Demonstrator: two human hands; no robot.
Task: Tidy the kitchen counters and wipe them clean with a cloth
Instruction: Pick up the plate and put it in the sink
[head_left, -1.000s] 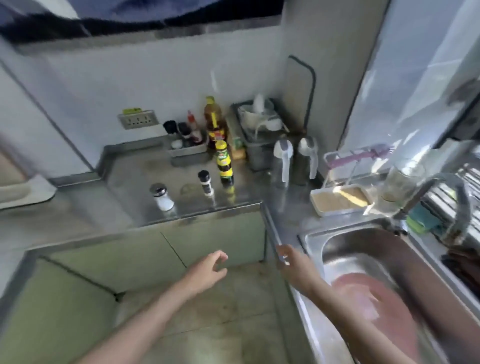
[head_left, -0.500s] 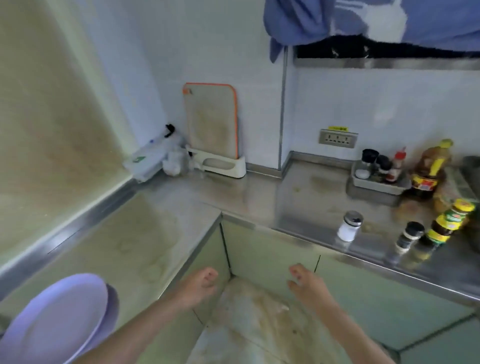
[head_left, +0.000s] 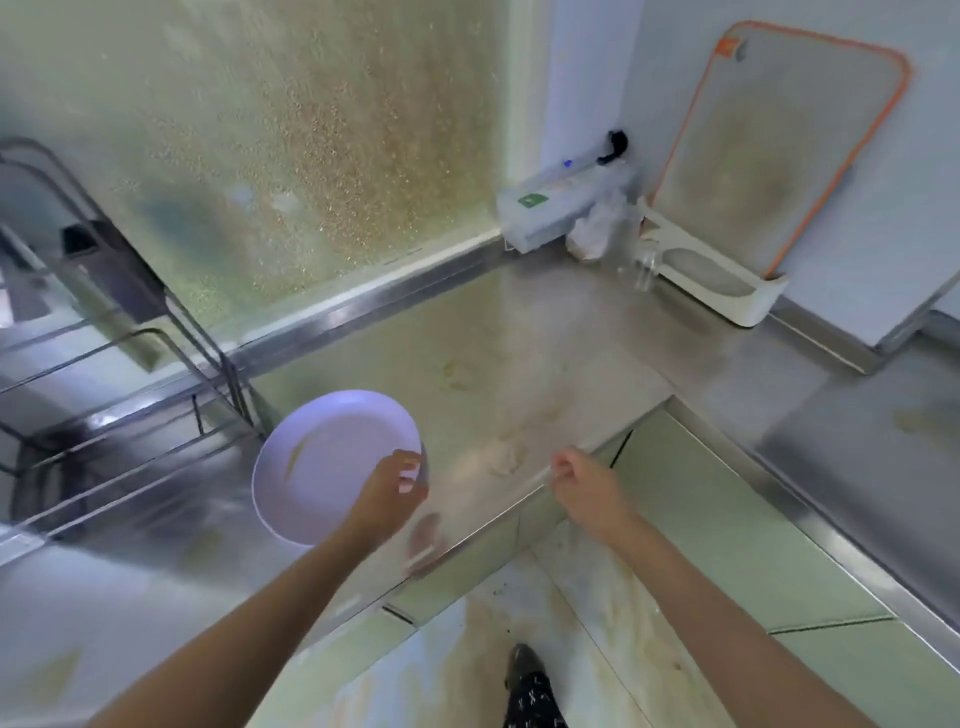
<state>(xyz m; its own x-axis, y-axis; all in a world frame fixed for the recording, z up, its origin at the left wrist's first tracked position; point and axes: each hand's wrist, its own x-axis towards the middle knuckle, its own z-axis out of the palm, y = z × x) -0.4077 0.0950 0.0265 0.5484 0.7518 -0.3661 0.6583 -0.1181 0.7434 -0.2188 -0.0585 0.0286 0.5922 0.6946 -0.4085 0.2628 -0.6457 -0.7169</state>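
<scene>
Left hand (head_left: 387, 491) at near rim of lilac plate (head_left: 327, 462), thumb over rim, fingers curled round edge: gripping. Plate on steel counter (head_left: 545, 374), just left of hand. Right hand (head_left: 584, 480) well right of left hand, over counter front edge, fingers loosely curled, holding nothing. Stains on counter between and beyond hands. Wire rack (head_left: 119, 374) left of plate. Far right of right hand, in corner: white box (head_left: 545, 213), cutting board (head_left: 769, 150) upright in white holder (head_left: 722, 286).

Head view, steeply down onto counter (head_left: 545, 374)
</scene>
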